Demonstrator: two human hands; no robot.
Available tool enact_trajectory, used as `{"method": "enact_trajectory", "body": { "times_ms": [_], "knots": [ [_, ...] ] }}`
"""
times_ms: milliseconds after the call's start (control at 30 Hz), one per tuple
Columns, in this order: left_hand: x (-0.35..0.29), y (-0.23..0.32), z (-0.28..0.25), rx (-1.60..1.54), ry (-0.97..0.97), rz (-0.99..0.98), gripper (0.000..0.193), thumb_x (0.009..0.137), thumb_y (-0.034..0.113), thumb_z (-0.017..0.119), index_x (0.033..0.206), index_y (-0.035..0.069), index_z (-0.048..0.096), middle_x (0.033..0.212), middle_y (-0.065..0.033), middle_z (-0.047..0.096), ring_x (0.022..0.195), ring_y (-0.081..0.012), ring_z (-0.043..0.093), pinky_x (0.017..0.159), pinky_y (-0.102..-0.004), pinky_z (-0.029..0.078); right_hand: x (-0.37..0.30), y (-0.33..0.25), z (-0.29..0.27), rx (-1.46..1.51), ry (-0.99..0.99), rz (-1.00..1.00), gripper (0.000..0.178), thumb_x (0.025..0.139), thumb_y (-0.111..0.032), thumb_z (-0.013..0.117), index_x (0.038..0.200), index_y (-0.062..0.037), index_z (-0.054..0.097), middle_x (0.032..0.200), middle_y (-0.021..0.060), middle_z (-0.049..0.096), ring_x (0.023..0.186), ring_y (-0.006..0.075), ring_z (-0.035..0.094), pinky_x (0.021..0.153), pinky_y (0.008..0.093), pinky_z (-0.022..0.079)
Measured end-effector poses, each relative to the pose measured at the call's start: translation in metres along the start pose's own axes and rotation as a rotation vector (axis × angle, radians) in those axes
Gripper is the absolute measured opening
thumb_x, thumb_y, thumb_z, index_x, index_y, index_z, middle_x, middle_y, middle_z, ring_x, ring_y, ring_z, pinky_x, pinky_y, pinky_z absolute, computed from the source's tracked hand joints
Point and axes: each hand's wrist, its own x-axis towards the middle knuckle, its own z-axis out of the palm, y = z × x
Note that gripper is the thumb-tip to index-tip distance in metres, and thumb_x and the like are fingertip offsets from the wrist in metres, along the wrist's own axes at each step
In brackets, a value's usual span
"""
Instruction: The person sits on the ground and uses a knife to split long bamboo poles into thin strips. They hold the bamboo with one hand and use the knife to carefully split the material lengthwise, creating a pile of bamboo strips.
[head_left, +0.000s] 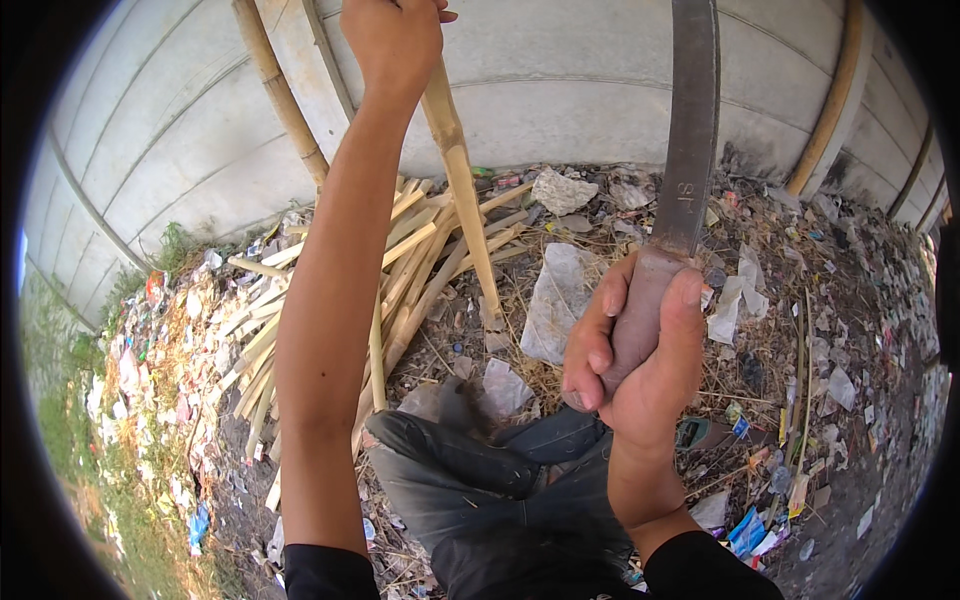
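A machete stands upright in front of me on the right, its dark, worn blade (689, 130) pointing up and running out of the picture's top. My right hand (668, 350) is closed round its thick brown handle (640, 315), the thumb lying along it. Raised at the upper left, my left hand (393, 45) is closed at the top of a bamboo stick (462, 185). The stick slants down to a pale, narrower lower end near the ground. Some of the left fingers are cut off by the picture's top edge. Blade and bamboo are apart.
A pile of split bamboo sticks (405, 265) lies left of centre, partly behind my left forearm. Ahead rises a grey panel wall (580, 110) with bamboo poles (280, 95) leaning on it. Litter, dry straw and a pale rock (564, 192) cover the ground around my bent legs (470, 480).
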Motion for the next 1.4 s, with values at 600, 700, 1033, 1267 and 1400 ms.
{"method": "enact_trajectory", "body": {
  "times_ms": [600, 700, 1033, 1267, 1400],
  "knots": [
    [-0.003, -0.008, 0.006, 0.098, 0.060, 0.017, 0.025, 0.109, 0.026, 0.046, 0.104, 0.002, 0.049, 0.068, -0.0026, 0.055, 0.054, -0.0101, 0.053, 0.046, -0.0256, 0.043, -0.021, 0.117, -0.077, 0.027, 0.217, 0.826, 0.053, 0.102, -0.061, 0.047, 0.092, -0.0089, 0.050, 0.060, -0.0001, 0.043, 0.041, 0.0132, 0.041, 0.046, 0.0316, 0.043],
    [0.004, -0.024, 0.004, 0.082, 0.095, 0.101, 0.026, 0.109, 0.026, 0.046, 0.103, 0.001, 0.050, 0.067, -0.0023, 0.054, 0.054, -0.0097, 0.052, 0.046, -0.0259, 0.042, -0.014, 0.064, -0.059, 0.079, 0.096, 0.508, 0.060, 0.101, -0.066, 0.044, 0.091, -0.0071, 0.048, 0.059, 0.0020, 0.045, 0.039, 0.0136, 0.043, 0.043, 0.0312, 0.042],
    [0.011, -0.031, 0.003, 0.118, 0.093, 0.111, 0.023, 0.109, 0.023, 0.045, 0.105, 0.001, 0.049, 0.070, -0.0016, 0.053, 0.055, -0.0093, 0.050, 0.045, -0.0271, 0.040, -0.028, 0.105, -0.039, 0.018, 0.016, 0.839, 0.059, 0.099, -0.070, 0.047, 0.089, -0.0110, 0.045, 0.057, -0.0001, 0.041, 0.040, 0.0131, 0.040, 0.042, 0.0319, 0.038],
    [0.021, -0.046, -0.021, 0.171, 0.120, 0.194, 0.031, 0.110, 0.029, 0.042, 0.105, 0.001, 0.053, 0.070, -0.0025, 0.053, 0.054, -0.0104, 0.048, 0.048, -0.0300, 0.042, -0.006, 0.041, -0.027, 0.081, 0.041, 0.514, 0.062, 0.098, -0.073, 0.042, 0.090, -0.0114, 0.045, 0.057, -0.0010, 0.039, 0.037, 0.0125, 0.036, 0.042, 0.0325, 0.038],
    [0.016, -0.032, -0.017, 0.190, 0.124, 0.081, 0.036, 0.109, 0.031, 0.044, 0.104, 0.000, 0.062, 0.069, -0.0049, 0.055, 0.059, -0.0134, 0.053, 0.052, -0.0318, 0.045, 0.003, 0.021, -0.004, 0.116, -0.114, 0.023, 0.067, 0.097, -0.076, 0.036, 0.090, -0.0108, 0.044, 0.057, 0.0003, 0.041, 0.037, 0.0124, 0.037, 0.043, 0.0334, 0.041]
  ]
}}
